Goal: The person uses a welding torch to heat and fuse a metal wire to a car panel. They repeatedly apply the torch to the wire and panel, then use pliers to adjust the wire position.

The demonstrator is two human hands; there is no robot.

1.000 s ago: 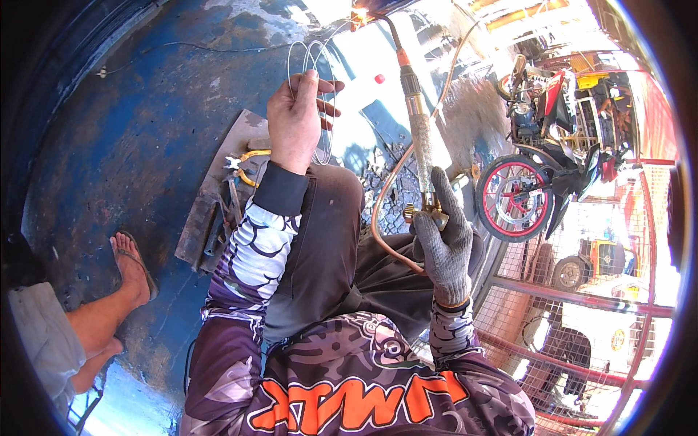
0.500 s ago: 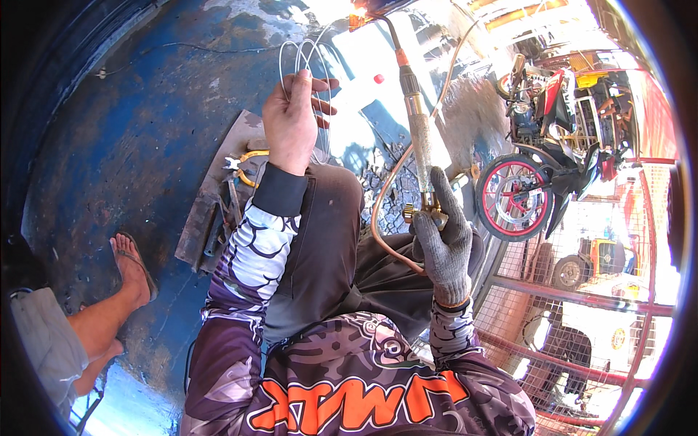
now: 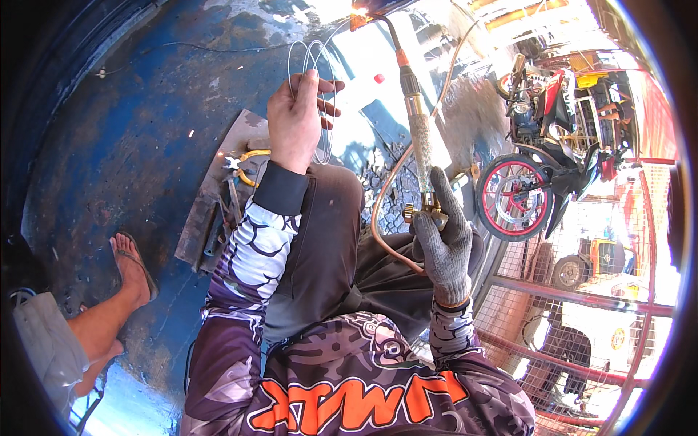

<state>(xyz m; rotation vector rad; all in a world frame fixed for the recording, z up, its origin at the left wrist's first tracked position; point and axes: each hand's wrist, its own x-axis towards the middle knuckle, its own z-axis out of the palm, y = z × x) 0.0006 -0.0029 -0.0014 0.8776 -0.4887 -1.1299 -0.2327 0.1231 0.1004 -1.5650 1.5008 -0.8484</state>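
Observation:
My bare left hand (image 3: 297, 123) pinches a loose coil of thin silvery wire (image 3: 322, 49) between thumb and fingers. One end of the wire runs up toward a bright glow at the top edge. In a grey knit glove, my right hand (image 3: 443, 243) grips the brass valve end of a gas torch (image 3: 419, 134). The torch points away from me, and its thin bent tip reaches the same glowing spot, beside an orange-lit metal piece (image 3: 359, 22). Glare hides exactly where wire and flame meet. A copper-coloured hose (image 3: 382, 207) loops from near my right hand.
Yellow-handled pliers (image 3: 247, 163) and other tools lie on a rusty metal plate (image 3: 195, 232) left of my knee. Another person's sandalled foot (image 3: 133, 269) stands at the left. To the right are a motorcycle (image 3: 520, 192) and a wire-mesh fence (image 3: 567, 320). Gravel (image 3: 396, 185) lies ahead.
My left hand and the wire coil have shifted slightly to the right. The torch and my right hand stay in place. Small sparks show over the floor at the left.

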